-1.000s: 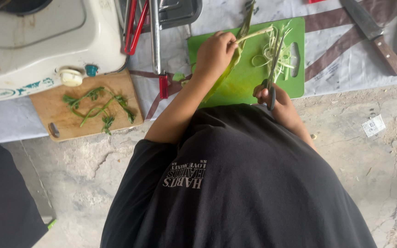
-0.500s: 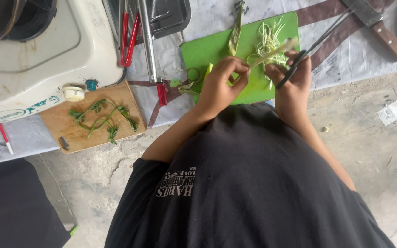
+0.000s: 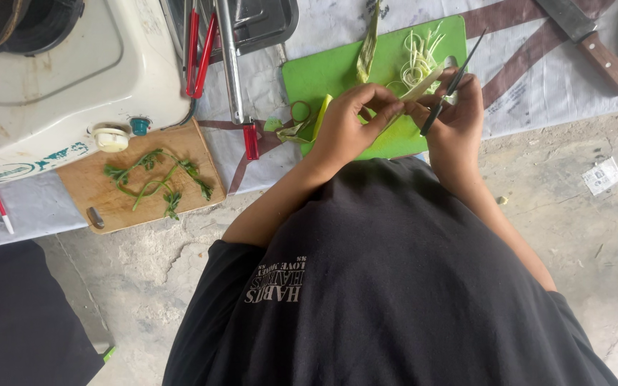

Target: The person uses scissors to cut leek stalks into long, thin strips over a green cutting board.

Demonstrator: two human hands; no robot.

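Floor: bare concrete; green board (image 3: pixel 330 71) on cloth
Left hand (image 3: pixel 348 125): pinching pale strip (image 3: pixel 423 77) over board
Right hand (image 3: pixel 459 107): gripping thin knife (image 3: pixel 452 86)
Left of board: tongs (image 3: pixel 232 64); wooden board (image 3: pixel 87 189)

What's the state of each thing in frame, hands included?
left hand: pinching a pale green stalk strip
right hand: grip closed on a thin dark blade, tip against the strip
green cutting board: flat, shredded strips piled on it
wooden board: flat, herb sprigs on it
cleaver: lying unused
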